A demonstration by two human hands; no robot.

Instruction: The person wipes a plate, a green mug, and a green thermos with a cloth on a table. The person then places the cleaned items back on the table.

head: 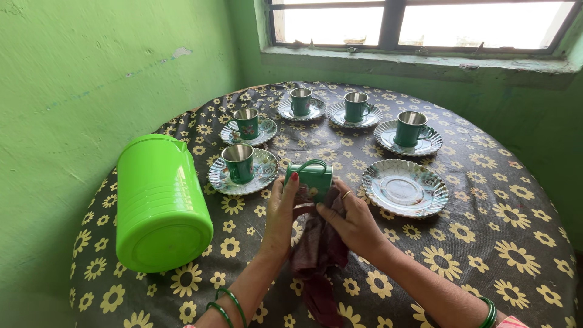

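Held green cup (pixel 311 175) on its side above table (pixel 486 243) centre, left hand (pixel 280 214) clamped on it; inside hidden. Right hand (pixel 352 223) pressed maroon cloth (pixel 316 255) against cup, cloth end cut off at btm edge. Nearby saucer (pixel 405 188) empty; w/ lime jug (pixel 159 203) at left, contents unseen.

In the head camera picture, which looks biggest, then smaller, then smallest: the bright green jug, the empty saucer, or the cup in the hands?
1. Bright green jug, lying on its side, also nearest the camera.
2. Empty saucer.
3. Cup in the hands.
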